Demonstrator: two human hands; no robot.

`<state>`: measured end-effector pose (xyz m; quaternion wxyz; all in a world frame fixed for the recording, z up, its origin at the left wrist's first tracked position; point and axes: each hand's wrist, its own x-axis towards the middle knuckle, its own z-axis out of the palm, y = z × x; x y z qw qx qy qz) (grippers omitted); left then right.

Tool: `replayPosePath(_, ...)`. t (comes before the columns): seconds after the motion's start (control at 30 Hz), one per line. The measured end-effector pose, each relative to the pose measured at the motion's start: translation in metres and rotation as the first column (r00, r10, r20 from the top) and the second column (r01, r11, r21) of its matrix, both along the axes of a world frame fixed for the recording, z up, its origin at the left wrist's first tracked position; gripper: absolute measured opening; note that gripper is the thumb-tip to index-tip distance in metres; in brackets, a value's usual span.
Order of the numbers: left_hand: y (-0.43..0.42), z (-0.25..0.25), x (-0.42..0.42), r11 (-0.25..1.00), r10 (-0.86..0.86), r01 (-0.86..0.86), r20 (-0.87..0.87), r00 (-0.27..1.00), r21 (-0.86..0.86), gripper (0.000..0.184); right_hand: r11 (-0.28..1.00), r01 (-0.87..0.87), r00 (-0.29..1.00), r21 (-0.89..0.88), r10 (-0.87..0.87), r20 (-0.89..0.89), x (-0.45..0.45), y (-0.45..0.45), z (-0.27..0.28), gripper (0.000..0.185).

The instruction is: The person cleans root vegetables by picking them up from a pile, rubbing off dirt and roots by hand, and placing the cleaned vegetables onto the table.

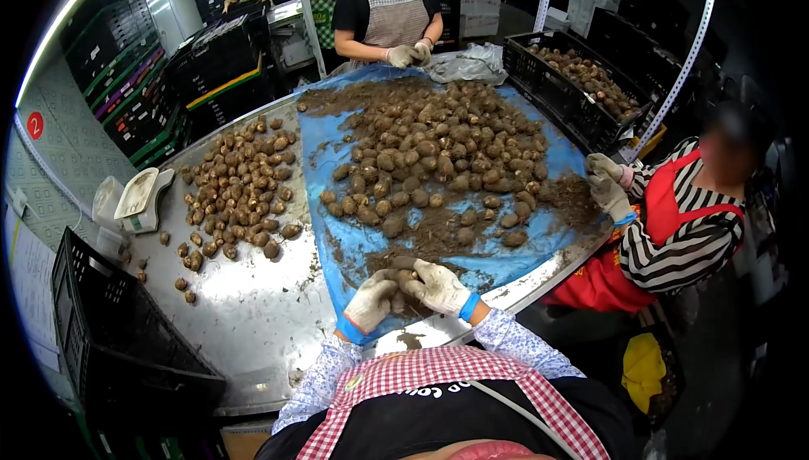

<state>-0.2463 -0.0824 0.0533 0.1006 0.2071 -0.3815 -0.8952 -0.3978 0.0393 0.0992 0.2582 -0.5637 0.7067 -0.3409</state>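
Both my hands wear dirt-stained white work gloves and meet at the near edge of a soil-covered blue plastic sheet (341,266). My left hand (369,302) curls around a small brown taro root. Next to it, my right hand (442,286) is closed on a taro root (405,277) too; the gloves partly hide what lies between them. Beyond my hands, a large heap of muddy taro roots (438,152) covers the sheet amid loose soil. A second pile of cleaner-looking taro roots (240,178) lies on the metal table (244,308) to the left.
A white scale (145,199) stands at the table's left edge, near a black crate (109,325). A crate of taro roots (581,81) is at the back right. Gloved co-workers stand opposite (388,18) and at right (674,216). A metal post (674,81) rises there.
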Motion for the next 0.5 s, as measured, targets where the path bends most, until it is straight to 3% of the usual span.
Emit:
replayPosePath(0.03, 0.001, 0.003, 0.0, 0.989, -0.023, 0.024, 0.011, 1.0, -0.143, 0.032, 0.999, -0.026, 0.999, -0.044, 0.024, -0.036, -0.003, 0.0, -0.006, 0.037)
replayPosePath(0.13, 0.0, -0.002, -0.002, 0.931, 0.003, 0.04, 0.12, 0.993, -0.362, 0.035, 0.99, -0.085, 0.986, -0.116, 0.067, -0.154, -0.013, -0.004, -0.051, 0.038)
replayPosePath(0.23, -0.002, -0.005, 0.006, 0.992, -0.09, 0.091, 0.013, 0.996, -0.083, 0.036, 0.991, -0.096, 0.962, -0.093, 0.069, -0.265, -0.013, -0.008, -0.056, 0.033)
replayPosePath(0.33, 0.0, -0.004, 0.001, 0.983, -0.064, 0.082, 0.114, 0.991, -0.165, 0.035, 0.996, -0.078, 0.963, -0.032, 0.067, -0.26, -0.004, -0.002, -0.038, 0.028)
replayPosePath(0.4, 0.003, 0.004, -0.003, 0.924, -0.041, 0.119, 0.213, 0.976, -0.364, 0.035, 0.998, 0.003, 0.984, 0.063, 0.008, -0.18, -0.001, -0.001, -0.035, 0.026)
replayPosePath(0.43, 0.003, 0.006, -0.003, 0.879, -0.022, 0.143, 0.262, 0.965, -0.456, 0.035, 0.999, -0.029, 0.985, 0.016, 0.031, -0.171, -0.001, 0.001, -0.031, 0.026)
replayPosePath(0.5, 0.003, -0.002, -0.001, 0.881, -0.039, 0.171, 0.291, 0.956, -0.442, 0.036, 0.993, -0.092, 0.984, -0.077, 0.079, -0.157, -0.003, 0.009, -0.025, 0.026)
